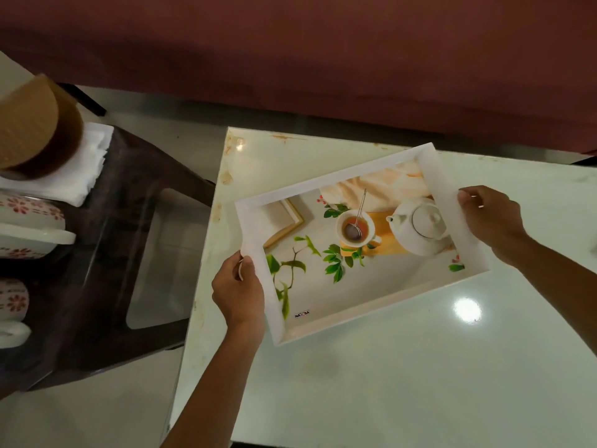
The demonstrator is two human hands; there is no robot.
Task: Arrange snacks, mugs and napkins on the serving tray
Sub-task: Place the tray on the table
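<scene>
spanning the right and lower part of the view, a glossy white marble-look table top (pixel 403 367), stained brown along the far left edge. standing to the left of it, a dark brown plastic chair (pixel 106 240) with a cut-out opening in the seat back. lying skewed above the table's left part, a white rectangular serving tray (pixel 258 202) printed with a teapot, a cup of tea, a book and green leaves; no snacks, mugs or napkins on it. gripped at both short ends: left hand (pixel 237 292) closed over the near-left rim, thumb on top, fingers hidden beneath; right hand (pixel 491 218) closed over the far-right rim, thumb on the rim's top face. cannot tell whether the tray rests on the table or is held just above it. resting on the chair seat at the left edge, a tan round woven-look container (pixel 32 127), sitting partly on a stack of white folded paper napkins (pixel 80 166). just nearer along the same edge, white ceramic mugs with red flower patterns (pixel 29 215), cut off by the frame and partly blurred.
</scene>
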